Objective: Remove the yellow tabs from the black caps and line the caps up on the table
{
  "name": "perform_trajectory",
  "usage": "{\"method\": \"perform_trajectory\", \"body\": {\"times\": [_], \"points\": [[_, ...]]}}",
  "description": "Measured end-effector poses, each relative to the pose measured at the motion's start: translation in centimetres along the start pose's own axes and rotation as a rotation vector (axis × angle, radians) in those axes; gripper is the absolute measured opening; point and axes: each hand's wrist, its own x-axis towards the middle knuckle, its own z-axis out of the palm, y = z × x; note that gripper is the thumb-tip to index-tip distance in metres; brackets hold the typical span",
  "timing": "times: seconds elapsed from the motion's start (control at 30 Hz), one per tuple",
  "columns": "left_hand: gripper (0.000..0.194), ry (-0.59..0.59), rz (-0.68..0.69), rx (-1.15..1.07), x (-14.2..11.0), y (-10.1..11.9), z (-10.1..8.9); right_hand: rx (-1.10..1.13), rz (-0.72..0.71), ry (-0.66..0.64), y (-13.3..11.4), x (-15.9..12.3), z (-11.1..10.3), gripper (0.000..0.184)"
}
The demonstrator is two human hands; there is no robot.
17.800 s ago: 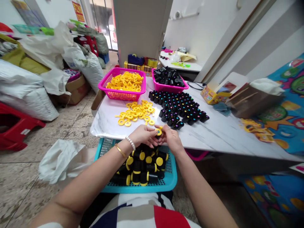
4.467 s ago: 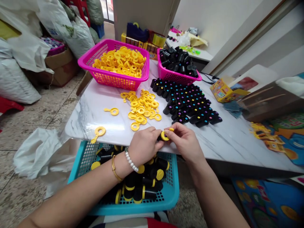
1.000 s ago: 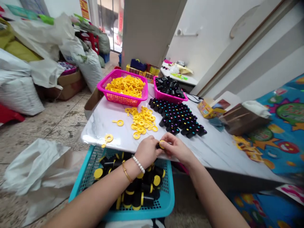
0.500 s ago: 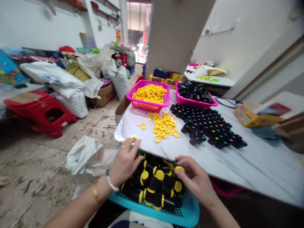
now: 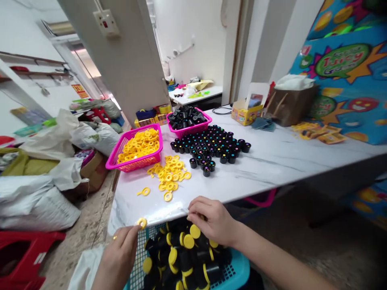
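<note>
Yellow ring (image 5: 142, 223) sits near the far left corner of the turquoise basket (image 5: 242, 274), the fingertips of the left hand (image 5: 117, 255) narrowed on it; over the basket's far side, the right hand (image 5: 213, 221) curls, its hold hidden. Pinching the ring firmly should keep it from dropping basketward.

Light: bright, diffuse; pale glow at doorway (image 5: 87, 64), 10 o'clock | Glare: white sheen on surface (image 5: 242, 177), toward 6 o'clock | Shadow: dark floor (image 5: 302, 237), 4 o'clock | Distortion: wide-angle edges, pillar (image 5: 121, 68) leaning, 11 o'clock | Focus: distance slightly soft
</note>
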Motion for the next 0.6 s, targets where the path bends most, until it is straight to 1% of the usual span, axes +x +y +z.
{"method": "perform_trajectory", "body": {"times": [0.07,0.13,0.17,0.2,0.23,0.27,0.33,0.4,0.47,0.5,0.57,0.6], "points": [[0.019,-0.032,-0.216,-0.283,0.9,2.9,-0.1,0.003,-0.015,0.091,-0.1,-0.8,0.0,0.009],[0.025,-0.136,-0.473,-0.673,2.4,6.6,0.1,-0.066,-0.074,0.197,-0.3,-1.5,0.2,0.024],[0.026,-0.161,-0.561,-0.865,3.3,8.5,0.4,-0.115,-0.124,0.228,-0.3,-1.8,0.3,0.033],[0.027,-0.185,-0.619,-1.035,4.2,10.3,0.7,-0.159,-0.18,0.236,-0.3,-1.9,0.4,0.04],[0.027,-0.209,-0.651,-1.158,5.2,11.9,1.1,-0.189,-0.227,0.229,-0.3,-2.1,0.5,0.045],[0.027,-0.241,-0.658,-1.25,6.2,13.3,1.5,-0.202,-0.253,0.223,-0.1,-2.1,0.4,0.046],[0.026,-0.318,-0.643,-1.378,8.2,15.2,2.3,-0.192,-0.235,0.222,0.4,-2.2,-0.1,0.041],[0.027,-0.407,-0.594,-1.439,10.1,16.0,3.1,-0.159,-0.149,0.24,1.0,-2.1,-1.0,0.03],[0.031,-0.444,-0.531,-1.368,11.9,16.0,4.2,-0.137,-0.03,0.241,1.5,-2.1,-2.1,0.021],[0.032,-0.418,-0.493,-1.268,12.8,15.9,4.8,-0.142,0.042,0.246,1.7,-2.1,-2.7,0.017],[0.033,-0.293,-0.401,-0.979,14.3,15.7,6.3,-0.179,0.206,0.284,2.4,-2.0,-3.7,0.009],[0.036,-0.227,-0.347,-0.827,15.0,15.5,7.1,-0.195,0.29,0.319,2.9,-2.0,-4.2,0.007]]}}
